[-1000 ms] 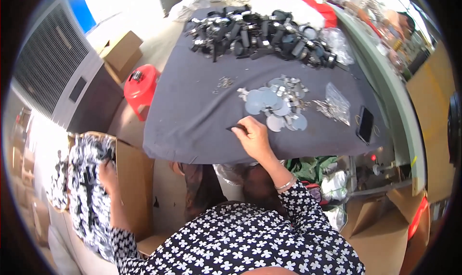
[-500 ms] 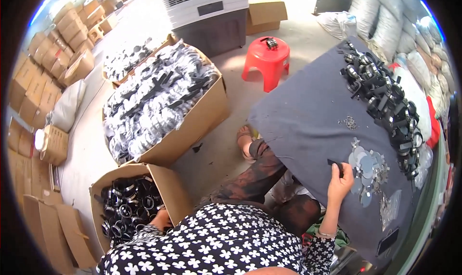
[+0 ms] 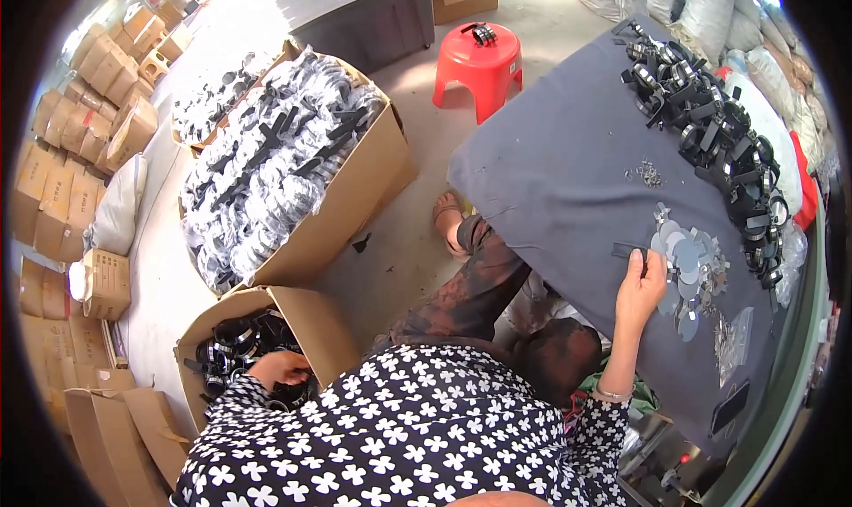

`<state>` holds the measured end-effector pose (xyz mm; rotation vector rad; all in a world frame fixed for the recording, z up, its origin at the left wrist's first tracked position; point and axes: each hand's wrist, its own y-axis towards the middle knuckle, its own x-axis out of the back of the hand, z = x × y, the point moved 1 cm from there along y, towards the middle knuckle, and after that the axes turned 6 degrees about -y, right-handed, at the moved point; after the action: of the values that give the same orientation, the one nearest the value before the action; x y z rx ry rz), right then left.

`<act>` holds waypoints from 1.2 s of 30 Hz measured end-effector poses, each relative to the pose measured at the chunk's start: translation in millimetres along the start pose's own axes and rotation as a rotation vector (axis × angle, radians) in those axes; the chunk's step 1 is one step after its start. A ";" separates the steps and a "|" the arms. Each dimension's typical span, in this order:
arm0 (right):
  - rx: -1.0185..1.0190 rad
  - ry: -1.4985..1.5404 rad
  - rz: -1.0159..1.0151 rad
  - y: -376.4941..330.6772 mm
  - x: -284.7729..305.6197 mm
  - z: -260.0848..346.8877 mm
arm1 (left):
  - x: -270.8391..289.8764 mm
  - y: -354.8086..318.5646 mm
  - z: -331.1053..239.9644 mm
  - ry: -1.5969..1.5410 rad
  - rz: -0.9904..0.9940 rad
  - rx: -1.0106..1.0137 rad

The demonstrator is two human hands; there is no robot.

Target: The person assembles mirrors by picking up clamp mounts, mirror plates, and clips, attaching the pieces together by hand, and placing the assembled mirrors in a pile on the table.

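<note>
At the table's near side, my right hand (image 3: 641, 287) pinches a flat black strap-like piece (image 3: 628, 251) between thumb and fingers. Just right of it lies a loose pile of thin grey round discs (image 3: 688, 263) with small metal bits. My left hand (image 3: 279, 367) is down in an open cardboard box (image 3: 312, 338) at lower left, its fingers curled among black ring-shaped parts with shiny rims (image 3: 234, 333). The fingertips are partly hidden there, so what they grip cannot be made out.
A larger carton (image 3: 355, 192) full of plastic-wrapped pieces stands beyond the small box. A red stool (image 3: 479, 59) holds a few black rings. More black ring parts (image 3: 710, 139) line the dark-cloth table's (image 3: 541, 165) far right edge. A phone (image 3: 729, 407) lies near its front.
My left hand has moved forward, further over the parts in the box. My right hand still holds the black piece near the discs. The whole view has shifted slightly.
</note>
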<state>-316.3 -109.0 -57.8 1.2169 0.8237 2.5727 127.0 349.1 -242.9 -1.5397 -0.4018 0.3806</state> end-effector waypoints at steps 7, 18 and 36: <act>-0.020 -0.246 0.019 8.8 -4.8 19.9 | 58.4 -142.8 -64.7 0.214 -0.297 -0.004; 0.175 -0.255 -0.010 7.7 -7.3 16.1 | -178.6 -235.0 -288.3 -0.092 0.505 -1.573; 0.115 -0.644 0.327 115.7 -16.6 -36.0 | -398.8 -214.0 -315.1 0.582 0.051 -1.787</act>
<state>-324.4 -226.0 -23.3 2.1982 0.6676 2.1161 -75.5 -118.2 -31.3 -3.2405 -0.1660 -0.6440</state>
